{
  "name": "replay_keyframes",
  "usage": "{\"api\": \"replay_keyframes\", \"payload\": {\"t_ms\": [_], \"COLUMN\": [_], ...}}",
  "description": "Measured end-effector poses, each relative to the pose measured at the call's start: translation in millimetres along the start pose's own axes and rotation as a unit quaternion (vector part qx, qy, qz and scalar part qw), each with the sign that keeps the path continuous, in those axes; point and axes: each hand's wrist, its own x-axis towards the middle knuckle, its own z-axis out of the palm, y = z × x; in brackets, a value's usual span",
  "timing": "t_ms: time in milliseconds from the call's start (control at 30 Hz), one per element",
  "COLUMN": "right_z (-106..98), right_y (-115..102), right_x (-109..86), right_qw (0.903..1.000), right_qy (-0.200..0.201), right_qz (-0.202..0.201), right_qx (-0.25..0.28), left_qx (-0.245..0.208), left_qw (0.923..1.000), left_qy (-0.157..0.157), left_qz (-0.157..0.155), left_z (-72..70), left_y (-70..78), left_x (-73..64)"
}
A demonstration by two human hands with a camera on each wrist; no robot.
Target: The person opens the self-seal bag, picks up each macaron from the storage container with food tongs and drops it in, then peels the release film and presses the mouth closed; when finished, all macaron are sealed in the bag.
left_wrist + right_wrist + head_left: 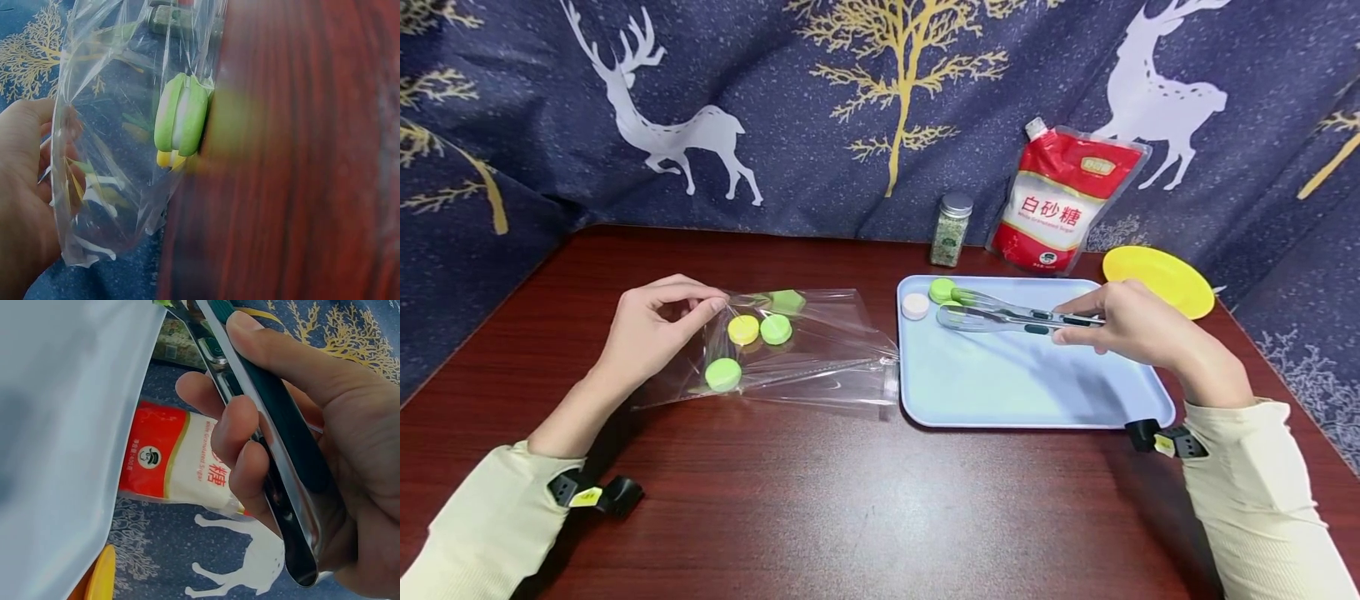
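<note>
My left hand (658,325) pinches the mouth edge of a clear plastic bag (820,387) that lies on the table. Inside it are several macarons, among them a yellow macaron (743,330) and a light green macaron (723,375); the left wrist view shows a green macaron (181,115) with white filling through the film. My right hand (1131,321) grips metal tongs (1000,312) over the tray, their tips pointing left. At those tips a green macaron (942,290) sits with another green one partly hidden behind the tongs. Beside them lies a pale pink macaron (915,306).
The light blue tray (1037,392) stands on the right of the dark red wooden table (820,517). Behind it are a seasoning jar (951,230), a red-and-white sugar pouch (1060,200) and a yellow plate (1159,279). A patterned blue cloth (805,150) hangs along the back.
</note>
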Motion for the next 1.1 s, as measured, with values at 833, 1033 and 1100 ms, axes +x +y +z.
{"api": "replay_keyframes", "payload": {"t_ms": [833,1033,1100], "right_z": [-8.0,-6.3,-5.3], "right_y": [-25.6,-31.9,-33.5], "right_x": [-10.1,-10.7,-10.2], "right_qw": [0.9974,0.9914,0.9898], "right_qy": [0.027,0.052,0.056], "right_qz": [-0.067,-0.120,-0.131], "right_qx": [0.008,-0.001,-0.001], "left_qx": [-0.010,-0.006,-0.003], "left_qw": [0.9998,1.0000,1.0000], "left_qy": [0.011,0.003,-0.006], "left_qz": [0.011,0.007,0.003], "left_z": [-3.8,-3.8,-4.1], "left_y": [18.4,16.9,16.3], "left_x": [0.8,0.8,0.6]}}
